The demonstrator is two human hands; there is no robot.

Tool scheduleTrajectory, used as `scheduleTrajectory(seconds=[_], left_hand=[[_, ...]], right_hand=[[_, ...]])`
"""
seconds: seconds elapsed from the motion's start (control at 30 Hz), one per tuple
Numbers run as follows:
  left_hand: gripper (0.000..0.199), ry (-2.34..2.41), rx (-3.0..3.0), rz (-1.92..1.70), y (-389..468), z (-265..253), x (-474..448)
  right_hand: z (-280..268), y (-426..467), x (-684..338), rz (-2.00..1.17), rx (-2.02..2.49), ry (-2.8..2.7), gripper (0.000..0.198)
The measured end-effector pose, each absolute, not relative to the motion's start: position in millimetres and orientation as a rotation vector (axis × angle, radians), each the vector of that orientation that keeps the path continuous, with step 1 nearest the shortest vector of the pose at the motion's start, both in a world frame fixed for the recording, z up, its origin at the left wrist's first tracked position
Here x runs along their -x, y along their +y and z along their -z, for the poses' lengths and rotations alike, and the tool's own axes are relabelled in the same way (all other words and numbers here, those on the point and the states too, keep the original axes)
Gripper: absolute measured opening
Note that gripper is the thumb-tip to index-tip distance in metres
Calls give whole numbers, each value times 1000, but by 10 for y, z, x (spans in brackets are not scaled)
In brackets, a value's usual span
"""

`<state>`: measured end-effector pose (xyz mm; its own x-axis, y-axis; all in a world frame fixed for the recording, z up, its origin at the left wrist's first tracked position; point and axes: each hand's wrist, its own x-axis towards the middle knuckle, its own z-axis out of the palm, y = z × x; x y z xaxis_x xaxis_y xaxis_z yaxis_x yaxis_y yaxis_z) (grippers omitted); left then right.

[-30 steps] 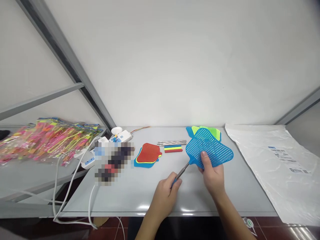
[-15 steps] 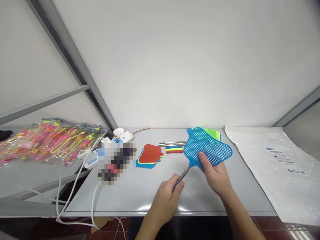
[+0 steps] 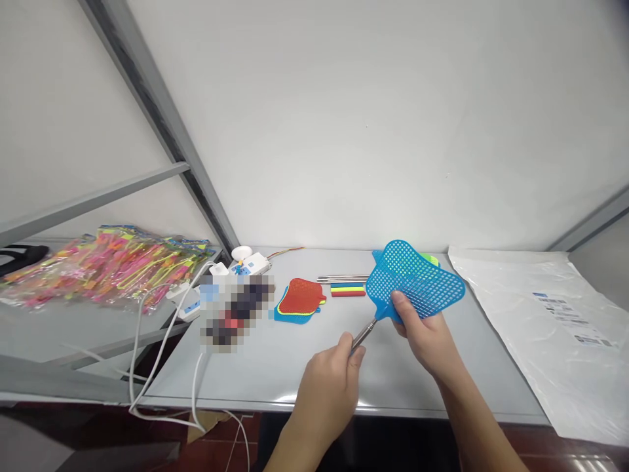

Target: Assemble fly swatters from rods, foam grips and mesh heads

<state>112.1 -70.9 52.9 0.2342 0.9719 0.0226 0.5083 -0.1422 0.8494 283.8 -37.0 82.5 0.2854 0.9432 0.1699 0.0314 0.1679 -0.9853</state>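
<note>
A blue fly swatter (image 3: 432, 286) with a perforated head is held above the table between both hands. My right hand (image 3: 420, 331) pinches the head near its neck, thumb on top. My left hand (image 3: 331, 380) is closed around the handle end of the metal rod (image 3: 364, 334) that meets the swatter's neck. Behind the head, part of a green swatter head (image 3: 431, 261) shows. To the left lies a stack of swatter heads with a red one (image 3: 301, 295) on top, yellow and blue beneath. Metal rods (image 3: 339, 278) and blue, yellow and red grips (image 3: 348, 290) lie behind.
White power strips (image 3: 253, 264) with cables sit at the table's left, beside a pixelated patch. Several bagged colourful items (image 3: 132, 265) lie on the left shelf. A white plastic mailer (image 3: 535, 328) with a label covers the right side. A wall stands behind.
The view has shifted slightly, moving the scene a little right and up. Both hands keep their hold on the blue fly swatter; the left hand has turned slightly around the handle.
</note>
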Motion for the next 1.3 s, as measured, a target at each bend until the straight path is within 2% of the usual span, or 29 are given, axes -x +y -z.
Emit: scheduleTrajectory(seconds=[0.17,0.43,0.57,0.73,0.8,1.0,1.17,1.3], left_hand=[[30,1215,-1634,-681,-793,-664,-1144],[36,877,-1098,-563,-745,-515,-1254],[40,955,-1247,-562,-732,-435,-1284],[40,1025,-1507,-529,-769,-441,-1301],[39,1043,-1556,-537,-767,-475,-1330],[37,1083,-1701,-497,-780,-540,-1396],[39,1150,-1807,-313,-850,-530,-1203],[39,1186,-1863,-273,-825,-568,-1097]], right_hand=[[-746,-466,-2885,-1168,1296,-921,35],[-618,-563,-2844,-1204,1217,-1267,22],[-556,-359,-3138,-1193,1182,-1027,28],[-610,-180,-3531,-1025,1125,-821,42],[-593,-248,-3462,-1040,1115,-824,41],[-439,-615,-3128,-1350,1183,-1141,38],[-572,-568,-3658,-1163,1198,-894,39],[-644,-465,-3814,-1157,1093,-824,35]])
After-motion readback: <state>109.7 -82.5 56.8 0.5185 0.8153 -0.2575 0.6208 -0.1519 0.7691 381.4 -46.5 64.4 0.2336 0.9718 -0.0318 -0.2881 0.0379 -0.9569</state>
